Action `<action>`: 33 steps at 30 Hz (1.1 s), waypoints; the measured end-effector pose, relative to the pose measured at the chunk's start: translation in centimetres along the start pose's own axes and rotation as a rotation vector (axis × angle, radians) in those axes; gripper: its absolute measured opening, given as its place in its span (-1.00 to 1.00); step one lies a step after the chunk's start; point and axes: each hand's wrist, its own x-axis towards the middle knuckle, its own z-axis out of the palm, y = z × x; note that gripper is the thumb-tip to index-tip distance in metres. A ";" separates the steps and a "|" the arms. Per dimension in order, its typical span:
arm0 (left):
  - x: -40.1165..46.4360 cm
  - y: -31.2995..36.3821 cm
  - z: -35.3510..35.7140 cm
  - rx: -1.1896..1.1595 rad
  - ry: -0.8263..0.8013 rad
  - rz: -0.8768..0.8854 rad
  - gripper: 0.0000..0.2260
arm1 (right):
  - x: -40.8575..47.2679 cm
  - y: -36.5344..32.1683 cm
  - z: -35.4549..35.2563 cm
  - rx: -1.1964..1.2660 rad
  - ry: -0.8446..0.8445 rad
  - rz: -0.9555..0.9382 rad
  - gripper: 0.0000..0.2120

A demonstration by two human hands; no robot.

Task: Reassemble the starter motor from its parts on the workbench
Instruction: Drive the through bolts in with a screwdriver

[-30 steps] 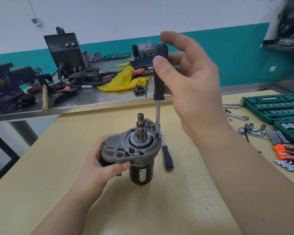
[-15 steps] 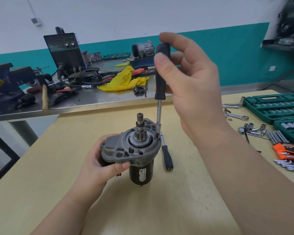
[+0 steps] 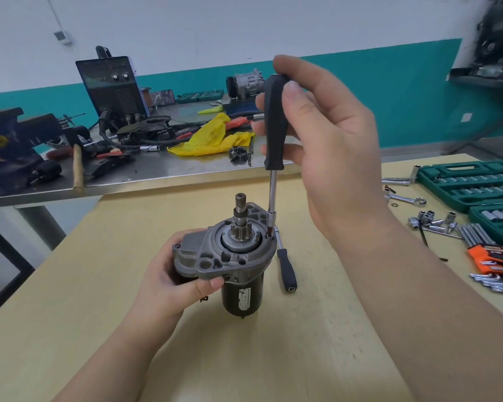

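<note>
The starter motor [image 3: 230,256] stands upright on the wooden bench, grey aluminium nose housing and pinion shaft on top, black cylindrical body below. My left hand [image 3: 172,274] grips the housing from the left, thumb under its flange. My right hand [image 3: 325,149] holds the black handle of a socket driver [image 3: 275,123] between thumb and fingers. The driver's steel shaft runs straight down and its small socket sits on a bolt at the housing's right rim.
A second black-handled driver [image 3: 285,265] lies on the bench just right of the motor. Loose sockets [image 3: 431,221], a wrench [image 3: 407,198], an orange hex key set [image 3: 494,262] and green socket cases [image 3: 471,181] fill the right side. A cluttered steel table [image 3: 157,172] stands behind.
My right thumb and fingers have shifted round the driver handle, the thumb moving from the front to the right side. The motor and left hand stay put.
</note>
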 end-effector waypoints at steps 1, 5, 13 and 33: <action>0.0 0.0 0.0 -0.001 0.001 0.002 -0.25 | 0.0 -0.1 0.0 -0.002 -0.003 0.007 -0.76; 0.0 -0.2 -0.1 0.000 0.006 -0.002 -0.25 | 0.0 -0.2 0.0 -0.075 -0.001 -0.042 -0.74; 0.0 -0.1 -0.1 0.002 0.011 -0.013 -0.26 | 0.0 -0.3 -0.1 0.069 0.004 0.054 -0.70; -0.1 0.3 0.2 -0.027 -0.002 0.004 -0.29 | -0.6 0.1 0.4 -0.296 -0.110 -0.214 -0.53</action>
